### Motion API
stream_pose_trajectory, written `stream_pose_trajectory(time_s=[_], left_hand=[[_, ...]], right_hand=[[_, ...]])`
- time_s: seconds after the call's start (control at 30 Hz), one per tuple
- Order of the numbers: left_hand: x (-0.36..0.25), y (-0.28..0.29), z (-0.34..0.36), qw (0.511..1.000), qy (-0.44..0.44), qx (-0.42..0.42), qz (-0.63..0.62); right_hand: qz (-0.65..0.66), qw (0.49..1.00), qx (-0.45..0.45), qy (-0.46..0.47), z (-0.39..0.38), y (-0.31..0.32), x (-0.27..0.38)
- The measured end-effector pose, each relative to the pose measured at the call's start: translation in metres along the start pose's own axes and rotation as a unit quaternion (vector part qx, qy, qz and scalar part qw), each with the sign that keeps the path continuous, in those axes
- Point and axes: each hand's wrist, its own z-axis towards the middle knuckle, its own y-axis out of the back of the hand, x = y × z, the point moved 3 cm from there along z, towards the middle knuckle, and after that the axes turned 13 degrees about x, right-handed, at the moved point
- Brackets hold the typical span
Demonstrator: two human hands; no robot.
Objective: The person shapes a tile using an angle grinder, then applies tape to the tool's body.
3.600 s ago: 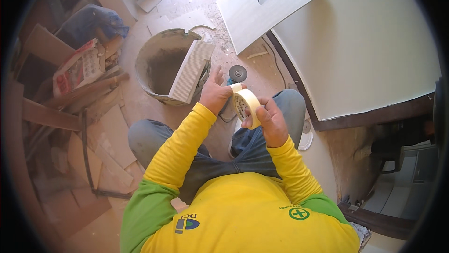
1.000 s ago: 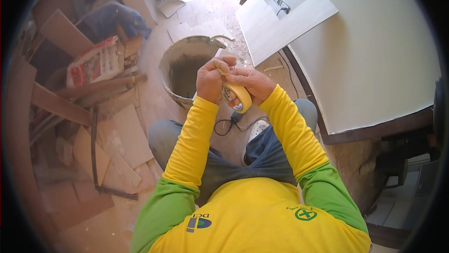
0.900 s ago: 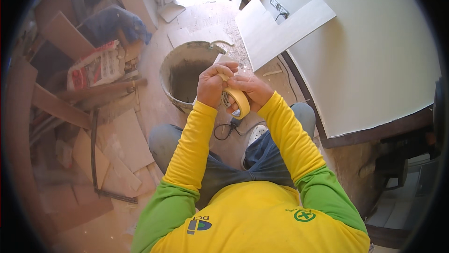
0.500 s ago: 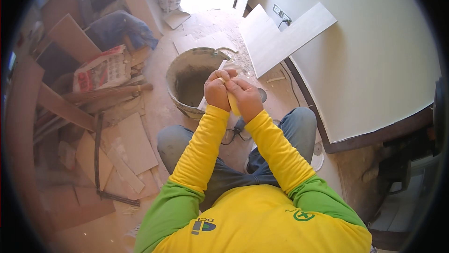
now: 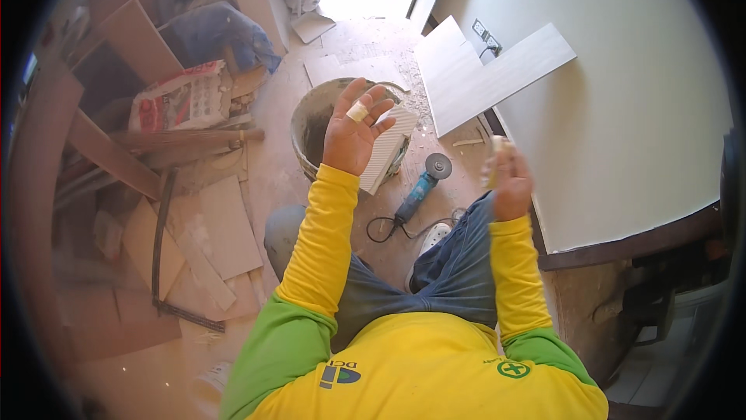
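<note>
Roll, one, blurred, is gripped in the right hand. Left hand is spread, one tape strip on it, before one bucket; one ribbed tile leans there. One grinder lies below, between both hands.

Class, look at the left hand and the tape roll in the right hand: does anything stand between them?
Nothing visible does: only open air separates the left hand from the tape roll in the right hand. The angle grinder lies below, on the floor, and the ribbed tile shows beyond the left hand.
</note>
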Motion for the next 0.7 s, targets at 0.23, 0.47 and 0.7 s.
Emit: stream_pose_trajectory(time_s=[0.23, 0.47, 0.7], left_hand=[[-0.001, 0.061, 0.004, 0.946, -0.115, 0.303, 0.029], [0.006, 0.036, -0.025, 0.718, 0.045, -0.078, 0.69], [0.027, 0.085, -0.047, 0.694, 0.138, -0.11, 0.698]], right_hand=[[-0.033, 0.988, -0.043, -0.142, 0.007, 0.114, -0.115], [-0.37, 0.835, 0.148, -0.378, -0.118, 0.131, -0.371], [-0.367, 0.723, 0.196, -0.552, -0.201, 0.155, -0.498]])
